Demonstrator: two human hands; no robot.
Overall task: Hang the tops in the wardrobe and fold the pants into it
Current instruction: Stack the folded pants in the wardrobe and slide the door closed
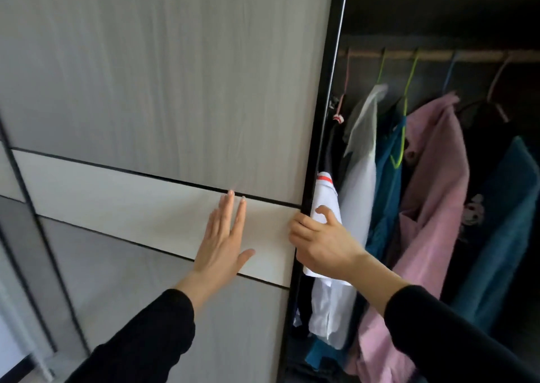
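**Trainee:** Head view. Which step is in hand, and how are the hands set?

**Instructor:** Judging by the pose, the sliding door (175, 90) is being moved along its track. The direction cannot be told. The left hand (225, 236) lies flat on the panel's pale band, fingers straight, pressing. The right hand (318, 242) grips the black door edge (324, 105), with the fingers curled onto the front face and the thumb on the inner side.

**Trainee:** How is that step done well?

**Instructor:** Apply force level, with both hands at about the same height, so the panel does not rack. Check the red-striped white shirt (327, 195). It hangs just behind the right hand at the door edge and may be touching it. Cloth there could get pinched against the frame, so clear it first.

**Trainee:** Where are the garments, and what room is there?

**Instructor:** The tops hang inside the wardrobe (438, 11) on the rail (473, 56): a white top (359, 184), a teal top (388, 184), a pink top (432, 178) and a second teal top (508, 207). They are packed close together. Bare rail shows only in short gaps between the hanger hooks, so a new hanger would probably need its neighbours pushed aside. No pants are in view. The lower interior is dark, and any shelf space there cannot be made out.
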